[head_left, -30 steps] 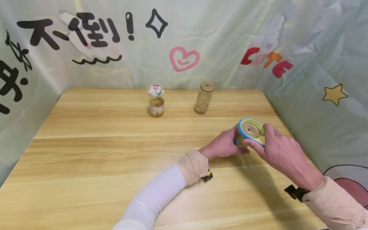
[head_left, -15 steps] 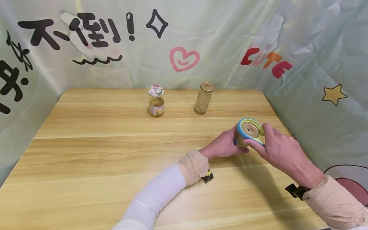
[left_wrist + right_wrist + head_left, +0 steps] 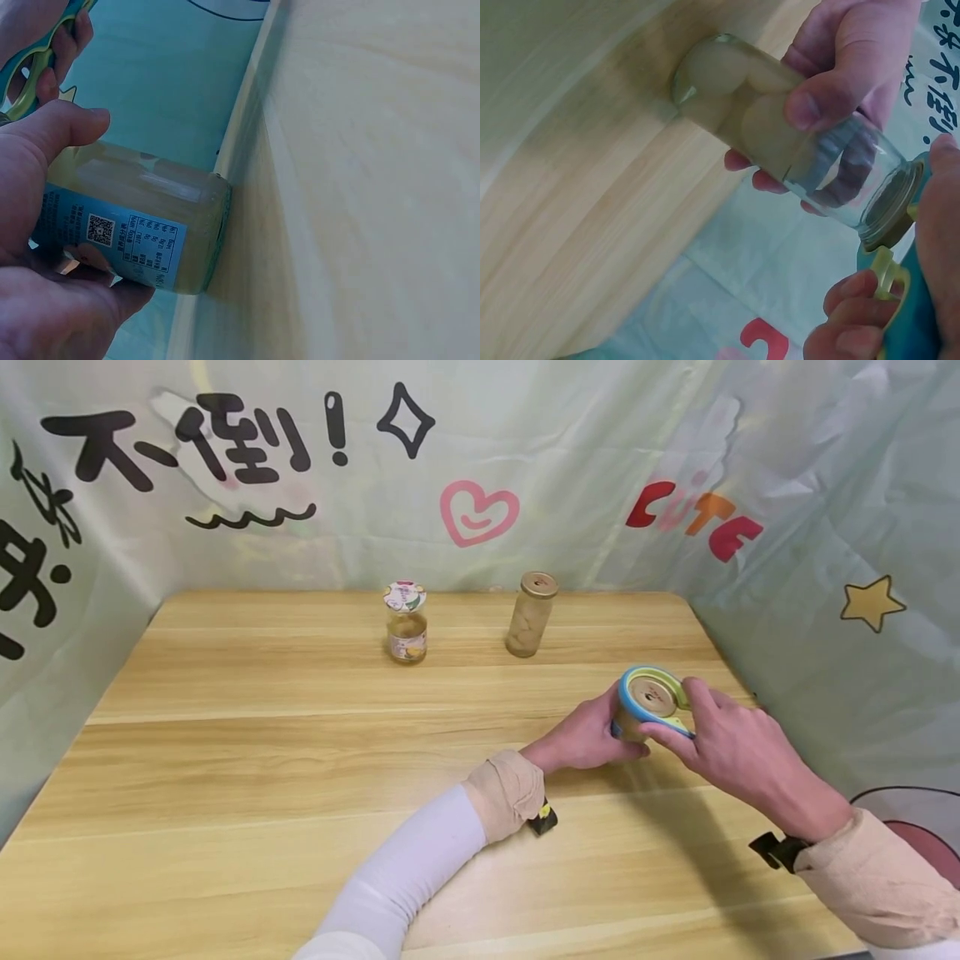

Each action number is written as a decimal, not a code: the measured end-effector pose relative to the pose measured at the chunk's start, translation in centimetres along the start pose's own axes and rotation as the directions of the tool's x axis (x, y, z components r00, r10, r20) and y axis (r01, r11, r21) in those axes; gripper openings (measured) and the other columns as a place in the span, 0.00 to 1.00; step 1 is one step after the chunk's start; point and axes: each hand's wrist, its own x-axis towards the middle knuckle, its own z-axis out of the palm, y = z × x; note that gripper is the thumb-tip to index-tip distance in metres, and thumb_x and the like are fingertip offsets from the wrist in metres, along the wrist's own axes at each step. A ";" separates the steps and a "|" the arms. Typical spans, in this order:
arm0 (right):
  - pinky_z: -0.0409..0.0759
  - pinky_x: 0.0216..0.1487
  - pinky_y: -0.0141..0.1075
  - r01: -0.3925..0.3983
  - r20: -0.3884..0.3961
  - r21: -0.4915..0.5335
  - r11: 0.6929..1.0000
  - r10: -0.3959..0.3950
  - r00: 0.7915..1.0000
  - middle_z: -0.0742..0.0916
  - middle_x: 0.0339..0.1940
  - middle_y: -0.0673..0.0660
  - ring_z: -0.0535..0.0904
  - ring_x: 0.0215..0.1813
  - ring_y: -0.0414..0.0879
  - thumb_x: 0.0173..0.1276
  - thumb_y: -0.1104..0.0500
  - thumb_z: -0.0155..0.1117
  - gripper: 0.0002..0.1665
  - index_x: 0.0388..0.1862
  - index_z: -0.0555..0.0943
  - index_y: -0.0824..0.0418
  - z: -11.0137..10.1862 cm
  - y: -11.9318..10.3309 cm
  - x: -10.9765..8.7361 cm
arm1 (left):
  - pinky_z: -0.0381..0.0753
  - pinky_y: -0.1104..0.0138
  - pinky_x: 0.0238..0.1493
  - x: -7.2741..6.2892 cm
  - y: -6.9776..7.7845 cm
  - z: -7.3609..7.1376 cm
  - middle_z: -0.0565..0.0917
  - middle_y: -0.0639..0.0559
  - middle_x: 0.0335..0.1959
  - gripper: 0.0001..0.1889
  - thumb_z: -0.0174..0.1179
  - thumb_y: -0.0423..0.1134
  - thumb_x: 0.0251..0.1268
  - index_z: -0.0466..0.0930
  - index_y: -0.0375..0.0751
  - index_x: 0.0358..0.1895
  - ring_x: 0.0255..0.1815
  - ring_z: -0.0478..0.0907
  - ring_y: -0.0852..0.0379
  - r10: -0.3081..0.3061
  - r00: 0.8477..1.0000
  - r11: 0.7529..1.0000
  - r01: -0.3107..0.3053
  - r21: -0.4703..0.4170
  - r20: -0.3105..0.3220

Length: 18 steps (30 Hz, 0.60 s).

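Clear-glass, blue-labelled cylindrical jar (image 3: 139, 217) at four o'clock in head view, gripped by the left hand (image 3: 585, 735), may slip round if the right hand (image 3: 738, 756), clasping the blue-and-green loop opener (image 3: 916, 311), overtwists.

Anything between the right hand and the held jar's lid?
Yes, the blue-and-green opener: the right hand grips it, and its loop sits around the lid. The left hand holds the jar below the loop. Nothing else visible in between.
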 end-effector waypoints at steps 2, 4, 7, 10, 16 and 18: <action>0.60 0.14 0.36 0.015 -0.003 -0.001 1.000 -0.015 1.000 0.70 0.18 0.54 0.61 0.14 0.45 0.65 0.36 0.72 0.37 0.47 0.68 0.65 0.0 0.1 0.1 | 0.74 0.75 0.54 0.0 0.0 0.0 0.79 0.53 0.66 0.44 0.72 0.43 0.62 0.57 0.54 0.78 0.54 0.75 0.62 0.002 1.000 1.000 -0.002 -0.011 0.001; 0.60 0.14 0.36 0.038 -0.013 -0.004 0.999 -0.038 0.999 0.70 0.18 0.54 0.61 0.14 0.44 0.65 0.36 0.72 0.37 0.46 0.69 0.65 0.1 0.3 0.2 | 0.73 0.75 0.53 0.0 0.0 0.0 0.79 0.52 0.66 0.44 0.71 0.43 0.63 0.56 0.54 0.79 0.54 0.75 0.62 0.006 1.000 1.000 -0.006 -0.023 0.005; 0.61 0.14 0.36 0.071 -0.023 -0.003 0.997 -0.071 0.997 0.69 0.18 0.52 0.60 0.13 0.42 0.64 0.35 0.72 0.38 0.45 0.69 0.65 0.1 0.6 0.3 | 0.74 0.75 0.52 -0.1 0.0 0.0 0.78 0.52 0.67 0.44 0.71 0.42 0.63 0.55 0.54 0.79 0.53 0.74 0.61 0.015 1.000 0.999 -0.014 -0.043 0.010; 0.63 0.15 0.36 0.092 -0.022 0.003 0.996 -0.092 0.996 0.68 0.18 0.51 0.60 0.14 0.41 0.62 0.35 0.74 0.38 0.45 0.70 0.65 0.2 0.9 0.4 | 0.74 0.76 0.50 -0.1 0.0 0.0 0.77 0.51 0.68 0.45 0.71 0.41 0.64 0.54 0.53 0.80 0.52 0.74 0.61 0.022 1.000 0.998 -0.021 -0.056 0.016; 0.63 0.15 0.36 0.131 -0.035 0.017 0.991 -0.130 0.991 0.70 0.18 0.50 0.60 0.16 0.39 0.65 0.30 0.69 0.40 0.47 0.71 0.64 0.4 1.5 0.6 | 0.74 0.76 0.51 -0.1 0.0 0.0 0.78 0.50 0.68 0.46 0.71 0.41 0.63 0.53 0.53 0.80 0.52 0.74 0.62 0.015 1.000 0.998 -0.014 -0.053 0.019; 0.63 0.16 0.36 0.136 -0.029 0.020 0.991 -0.135 0.990 0.70 0.19 0.50 0.60 0.16 0.39 0.65 0.31 0.70 0.39 0.48 0.71 0.64 0.4 1.6 0.7 | 0.75 0.75 0.51 0.0 -0.1 -0.1 0.78 0.50 0.67 0.46 0.72 0.41 0.62 0.53 0.52 0.80 0.52 0.75 0.62 0.010 1.000 0.999 -0.009 -0.052 0.019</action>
